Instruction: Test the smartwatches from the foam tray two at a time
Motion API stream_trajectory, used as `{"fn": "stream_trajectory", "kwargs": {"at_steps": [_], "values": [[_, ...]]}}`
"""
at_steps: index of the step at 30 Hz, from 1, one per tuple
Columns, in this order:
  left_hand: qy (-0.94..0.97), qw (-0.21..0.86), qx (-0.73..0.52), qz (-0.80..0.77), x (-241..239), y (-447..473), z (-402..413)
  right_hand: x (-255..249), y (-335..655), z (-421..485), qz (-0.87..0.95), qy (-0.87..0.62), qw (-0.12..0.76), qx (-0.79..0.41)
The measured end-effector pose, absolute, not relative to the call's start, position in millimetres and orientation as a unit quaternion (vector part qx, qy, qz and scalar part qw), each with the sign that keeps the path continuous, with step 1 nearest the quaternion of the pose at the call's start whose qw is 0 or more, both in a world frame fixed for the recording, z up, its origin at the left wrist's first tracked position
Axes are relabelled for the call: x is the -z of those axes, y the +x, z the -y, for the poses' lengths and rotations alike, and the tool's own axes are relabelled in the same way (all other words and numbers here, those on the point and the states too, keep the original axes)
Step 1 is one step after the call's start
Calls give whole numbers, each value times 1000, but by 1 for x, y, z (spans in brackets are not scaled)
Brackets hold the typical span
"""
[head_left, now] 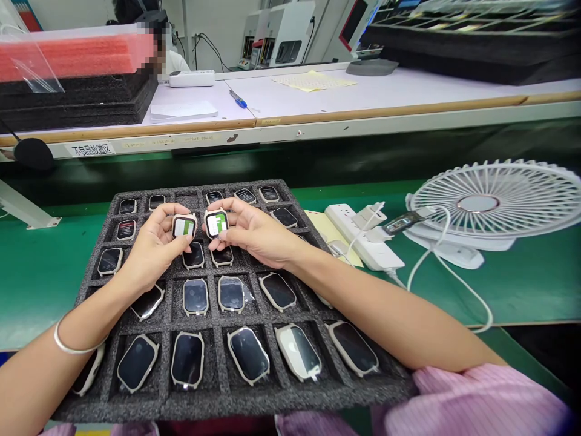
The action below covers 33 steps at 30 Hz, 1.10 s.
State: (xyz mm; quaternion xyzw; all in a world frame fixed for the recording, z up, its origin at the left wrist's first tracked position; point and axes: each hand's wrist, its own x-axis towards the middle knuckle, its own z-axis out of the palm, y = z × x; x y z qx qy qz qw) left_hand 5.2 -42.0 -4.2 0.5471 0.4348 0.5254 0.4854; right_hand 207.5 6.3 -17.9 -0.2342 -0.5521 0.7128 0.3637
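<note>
My left hand grips a strapless smartwatch by its edges, its screen lit white and green. Close beside it, my right hand pinches a second smartwatch between thumb and fingers, also lit in white and green. Both are held up over a dark grey foam tray divided into square compartments. Several more watch bodies lie in the tray, mostly dark-screened, such as the watch in the front row. One watch at the left shows reddish text. My forearms hide some compartments.
Right of the tray are a white power strip with a plugged-in adapter, a small USB meter, a cable and a white fan. A raised shelf behind carries foam stacks, a blue pen and papers. A person sits beyond.
</note>
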Motion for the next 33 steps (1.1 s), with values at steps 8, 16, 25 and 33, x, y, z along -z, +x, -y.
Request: {"fn": "stream_trajectory", "kwargs": {"at_steps": [8,16,25,33], "values": [[542,491,-522,-440,4,5,41,17,207,-6,550,-231,363,-716],[548,482,-515,-449,2,5,44,16,208,-6,556,-239,353,-713],[548,481,-517,-448,2,6,42,13,207,-5,538,-237,359,-725],[553,479,-518,-443,3,5,41,16,208,-6,533,-227,362,-730]]}}
